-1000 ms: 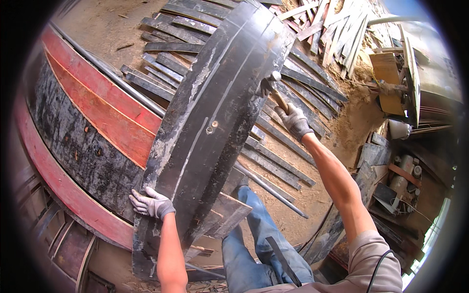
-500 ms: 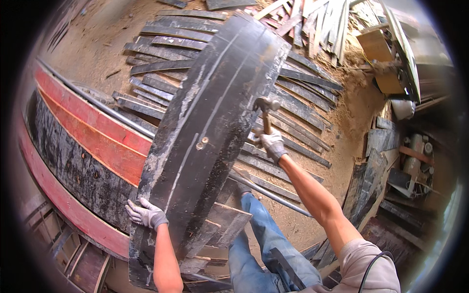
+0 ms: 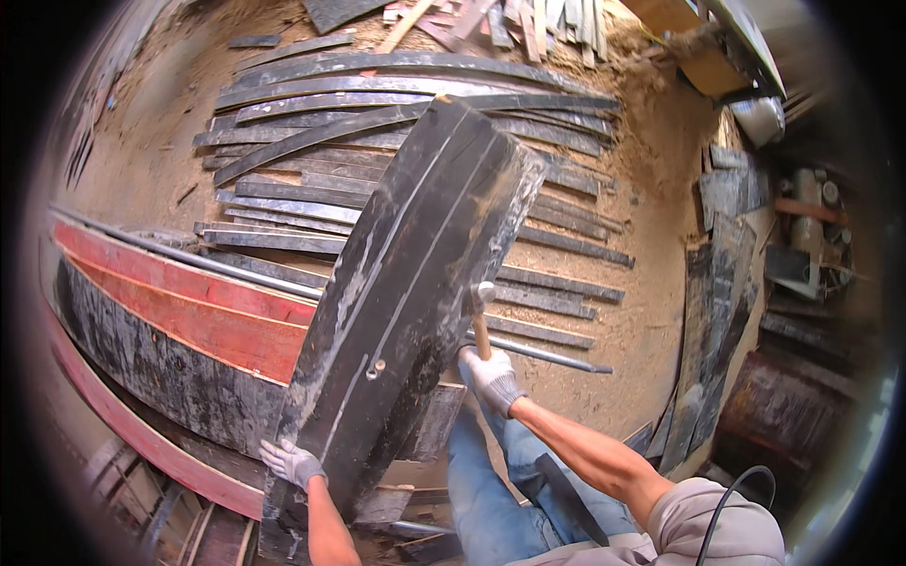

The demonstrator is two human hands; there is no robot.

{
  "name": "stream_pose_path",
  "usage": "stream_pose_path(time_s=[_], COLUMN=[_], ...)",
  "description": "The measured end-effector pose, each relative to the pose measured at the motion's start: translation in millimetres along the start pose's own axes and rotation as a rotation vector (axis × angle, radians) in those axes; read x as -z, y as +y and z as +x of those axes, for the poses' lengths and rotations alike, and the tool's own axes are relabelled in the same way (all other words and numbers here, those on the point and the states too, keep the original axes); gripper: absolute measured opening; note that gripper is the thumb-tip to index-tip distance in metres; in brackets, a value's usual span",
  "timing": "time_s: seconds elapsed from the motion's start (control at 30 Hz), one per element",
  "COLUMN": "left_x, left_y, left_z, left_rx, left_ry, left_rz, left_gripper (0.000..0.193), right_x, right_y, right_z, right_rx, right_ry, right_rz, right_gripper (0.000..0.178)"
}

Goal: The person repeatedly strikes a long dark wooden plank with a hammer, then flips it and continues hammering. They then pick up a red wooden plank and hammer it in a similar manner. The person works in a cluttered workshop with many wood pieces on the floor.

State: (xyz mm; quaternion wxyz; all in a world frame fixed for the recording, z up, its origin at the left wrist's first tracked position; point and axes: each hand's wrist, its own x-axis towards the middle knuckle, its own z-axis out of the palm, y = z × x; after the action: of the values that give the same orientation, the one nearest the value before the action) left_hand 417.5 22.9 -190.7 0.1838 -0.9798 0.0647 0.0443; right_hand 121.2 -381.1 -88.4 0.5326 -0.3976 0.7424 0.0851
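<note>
A long black board [image 3: 396,274] with pale lines along it slants from near my left side to the far middle. My left hand [image 3: 294,462], in a pale glove, rests on its near left edge with the fingers spread. On the board's right side, my gloved right hand [image 3: 494,379] is closed around the wooden handle of a hammer [image 3: 482,330]. The hammer's head is up by the board's right edge; whether it touches the board I cannot tell. Small pale round marks [image 3: 376,369] show on the board's face.
Several dark wooden strips [image 3: 311,189] lie on sandy ground beyond and beside the board. Red and black curved panels [image 3: 189,292] stand at left, along a metal pipe [image 3: 557,361]. Scrap wood [image 3: 557,24] lies far off; machinery [image 3: 812,217] stands at right.
The view has shifted. The board's far end now sits lower in the picture, with more strips showing past it. My right hand and the hammer have come nearer; my left hand stays on the board's edge.
</note>
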Motion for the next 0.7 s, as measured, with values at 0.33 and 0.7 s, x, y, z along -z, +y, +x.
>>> stream_pose_path(time_s=[0.33, 0.7], left_x=[-17, -34], left_y=[89, 72], left_z=[-5, -2], left_rx=[0.434, 0.361], left_ry=[-0.075, -0.028], left_rz=[-0.12, -0.061], left_gripper=[0.084, 0.086], right_x=[65, 156], right_y=[19, -120], right_z=[11, 100], right_rx=[0.112, 0.156], right_ry=[-0.222, 0.024], right_rz=[0.17, 0.659], right_gripper=[0.052, 0.068])
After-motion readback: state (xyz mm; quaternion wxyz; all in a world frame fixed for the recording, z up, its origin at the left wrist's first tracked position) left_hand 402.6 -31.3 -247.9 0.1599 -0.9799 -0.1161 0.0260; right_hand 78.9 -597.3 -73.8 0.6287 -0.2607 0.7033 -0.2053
